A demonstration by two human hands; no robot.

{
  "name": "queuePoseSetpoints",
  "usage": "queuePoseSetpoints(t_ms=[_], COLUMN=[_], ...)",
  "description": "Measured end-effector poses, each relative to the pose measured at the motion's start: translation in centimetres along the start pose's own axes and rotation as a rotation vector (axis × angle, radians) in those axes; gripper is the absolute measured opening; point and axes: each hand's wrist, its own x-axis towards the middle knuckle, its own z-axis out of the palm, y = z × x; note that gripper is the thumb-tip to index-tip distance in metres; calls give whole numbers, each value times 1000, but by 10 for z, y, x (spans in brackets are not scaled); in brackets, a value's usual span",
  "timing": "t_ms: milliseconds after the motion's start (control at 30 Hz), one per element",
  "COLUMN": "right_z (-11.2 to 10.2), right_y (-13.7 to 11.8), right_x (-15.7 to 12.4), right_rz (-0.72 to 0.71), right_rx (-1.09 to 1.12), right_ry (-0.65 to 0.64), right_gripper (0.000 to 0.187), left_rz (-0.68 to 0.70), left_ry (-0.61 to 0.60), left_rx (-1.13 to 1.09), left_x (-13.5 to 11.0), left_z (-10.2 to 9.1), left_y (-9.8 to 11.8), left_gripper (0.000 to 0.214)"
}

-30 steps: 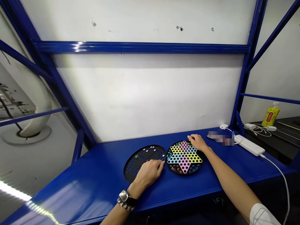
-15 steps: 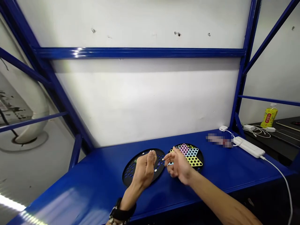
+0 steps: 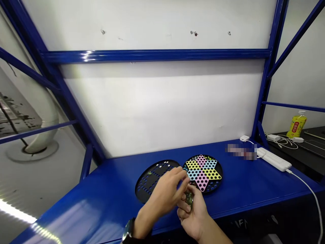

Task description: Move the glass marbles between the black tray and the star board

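My right hand (image 3: 195, 215), palm up with its fingers curled, holds several green glass marbles (image 3: 189, 199). My left hand (image 3: 169, 186) reaches across above it, fingers bent and tips close to the right fingertips; whatever is between them is hidden. Behind my left hand lies a black oval tray (image 3: 142, 193) with holes, with a few white marbles (image 3: 165, 163) and a green marble (image 3: 149, 173) on it. Beyond my right hand is a round Chinese checkers board (image 3: 202, 173) with a pink, yellow and blue star; marbles show around its rim.
Both boards lie on a blue table (image 3: 106, 189) against a white wall. A white power strip (image 3: 274, 159) with its cable is at the right, beside a blurred patch. Blue frame posts (image 3: 264, 74) stand at the sides. A yellow bottle (image 3: 297, 124) stands on a black surface.
My left hand has moved right, from a fist over the black tray to above my right hand. My right hand has drawn down and toward me, now showing marbles in it.
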Motion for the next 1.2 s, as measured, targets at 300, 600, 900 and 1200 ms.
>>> queuePoseSetpoints(t_ms=[300,600,900,1200], right_z=[8,5,1,3], right_y=[-16,-16,-16,-15], right_x=[-8,-8,-6,-9], right_rz=[-16,-13,-2,7], right_rx=[152,107,86,121], right_ry=[80,57,22,33], right_gripper=[20,18,22,23], left_rz=[-527,-458,-399,-321], left_ry=[-96,-95,-250,-291], left_rx=[222,83,10,-37], left_x=[-22,-9,-6,-7], left_z=[16,6,15,21], left_y=[-171,-136,-133,-131], left_gripper=[37,35,29,30])
